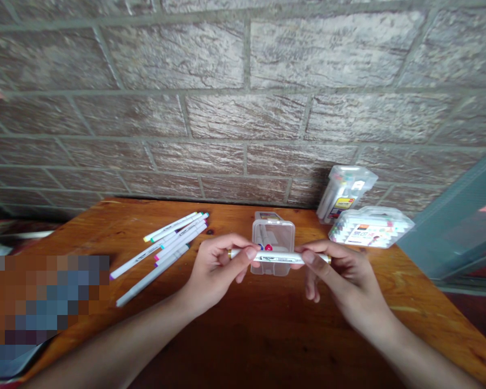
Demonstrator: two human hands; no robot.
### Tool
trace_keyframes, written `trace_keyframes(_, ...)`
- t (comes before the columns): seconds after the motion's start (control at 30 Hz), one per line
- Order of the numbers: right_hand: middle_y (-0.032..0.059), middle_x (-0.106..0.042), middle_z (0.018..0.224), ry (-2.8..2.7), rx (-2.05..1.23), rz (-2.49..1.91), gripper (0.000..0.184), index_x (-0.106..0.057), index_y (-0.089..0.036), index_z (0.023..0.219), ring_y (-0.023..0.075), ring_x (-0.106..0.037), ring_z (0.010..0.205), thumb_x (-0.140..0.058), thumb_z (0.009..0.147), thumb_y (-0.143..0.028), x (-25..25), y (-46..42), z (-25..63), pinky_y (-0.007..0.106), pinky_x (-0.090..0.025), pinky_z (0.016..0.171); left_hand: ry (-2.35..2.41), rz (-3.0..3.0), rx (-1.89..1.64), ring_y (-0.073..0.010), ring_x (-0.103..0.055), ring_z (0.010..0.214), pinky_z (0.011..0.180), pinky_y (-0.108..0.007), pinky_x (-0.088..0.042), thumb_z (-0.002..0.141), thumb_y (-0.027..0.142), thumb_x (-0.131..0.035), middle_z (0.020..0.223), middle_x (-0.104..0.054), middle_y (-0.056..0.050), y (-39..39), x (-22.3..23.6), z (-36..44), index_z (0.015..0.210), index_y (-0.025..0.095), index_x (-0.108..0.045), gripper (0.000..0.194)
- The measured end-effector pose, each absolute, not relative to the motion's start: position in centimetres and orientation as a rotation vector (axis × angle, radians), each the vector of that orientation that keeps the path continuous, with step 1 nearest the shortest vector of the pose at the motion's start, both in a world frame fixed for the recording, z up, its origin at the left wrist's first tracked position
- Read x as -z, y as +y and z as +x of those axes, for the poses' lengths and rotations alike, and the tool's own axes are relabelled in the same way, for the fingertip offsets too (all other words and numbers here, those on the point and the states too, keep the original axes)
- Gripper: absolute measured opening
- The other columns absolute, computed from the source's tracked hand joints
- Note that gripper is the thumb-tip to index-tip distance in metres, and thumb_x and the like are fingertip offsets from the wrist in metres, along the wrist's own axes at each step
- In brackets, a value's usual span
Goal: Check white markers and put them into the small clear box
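Note:
A white marker (278, 258) with dark print along its barrel lies level between my two hands. My left hand (218, 267) pinches its left end between thumb and fingers, and my right hand (344, 275) pinches the right end; a yellowish tip shows at each side. Right behind the marker stands a small clear plastic case (273, 232), open towards me. Inside it are a few markers, with a red end (268, 247) and a blue end showing. To the left, several white markers (166, 243) with coloured ends lie in a loose pile on the wooden table.
Two clear cases filled with markers are at the back right: an upright one (344, 194) and a lower, wider one (372, 227). A brick wall (243, 119) rises behind the table (243, 335). At the left edge a pixelated patch hides part of a dark-edged object.

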State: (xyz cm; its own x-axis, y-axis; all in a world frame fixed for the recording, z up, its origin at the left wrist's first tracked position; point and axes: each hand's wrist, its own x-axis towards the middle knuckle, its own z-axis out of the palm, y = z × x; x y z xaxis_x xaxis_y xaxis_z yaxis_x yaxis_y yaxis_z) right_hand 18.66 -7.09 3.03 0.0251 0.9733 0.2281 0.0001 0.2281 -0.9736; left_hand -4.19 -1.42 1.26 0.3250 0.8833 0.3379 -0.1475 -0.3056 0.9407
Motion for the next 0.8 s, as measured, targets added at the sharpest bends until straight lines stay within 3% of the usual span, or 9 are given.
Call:
trace_keyframes(0.4,0.0016,-0.071,0.053,-1.278,-1.049,-1.049,0.034,-0.08,-0.017,0.101,0.0146,-0.063,0.038,-0.083,0.09,-0.049,-2.7,-7.2,19.1,0.023,-0.051,0.04,0.615,1.389,-1.169,-0.0086,-0.053,0.041,0.041,-0.021,-0.042,0.083,0.046,-0.087,0.072,-0.079,-0.011,-1.6,-1.4,-4.2,0.098,0.012,-0.081,0.037)
trace_keyframes(0.8,0.0011,-0.069,0.05,-1.353,-0.98,-1.044,0.029,-0.081,-0.017,0.102,0.014,-0.063,0.039,-0.079,0.095,-0.045,-2.0,-7.3,19.1,0.021,-0.051,0.04,0.64,1.424,-1.138,-0.0098,-0.056,0.048,0.049,-0.022,-0.042,0.092,0.041,-0.08,0.069,-0.077,-0.007,-1.2,-0.5,-4.6,0.086,0.013,-0.075,0.029)
